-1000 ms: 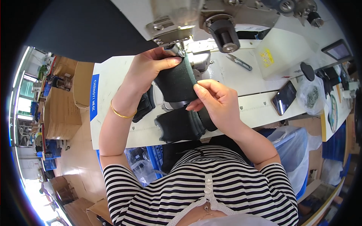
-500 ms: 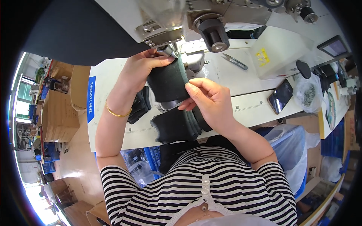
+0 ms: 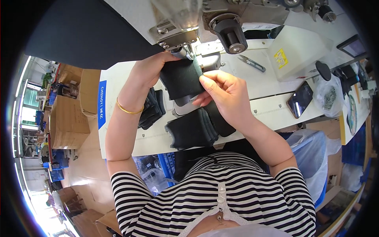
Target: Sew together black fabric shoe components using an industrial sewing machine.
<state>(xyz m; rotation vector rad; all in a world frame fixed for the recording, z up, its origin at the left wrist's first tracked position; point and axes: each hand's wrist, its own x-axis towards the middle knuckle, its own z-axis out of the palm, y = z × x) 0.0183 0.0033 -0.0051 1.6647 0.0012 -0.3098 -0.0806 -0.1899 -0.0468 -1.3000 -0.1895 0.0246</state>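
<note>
Black fabric piece (image 3: 179, 83) is resting under the sewing machine (image 3: 177, 39), in from the table's (image 3: 268, 89) near edge; our right hand (image 3: 227, 94) is pinching the fabric's right side; our left hand's (image 3: 152, 69) hidden grip we cannot tell.

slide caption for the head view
Right hand pinches a dark fabric piece at a sewing machine, left hand at the fabric's left edge.

A dark phone (image 3: 300, 100) lies near a clear plastic bag (image 3: 328, 96), with cardboard boxes (image 3: 70, 122) standing off left.
</note>
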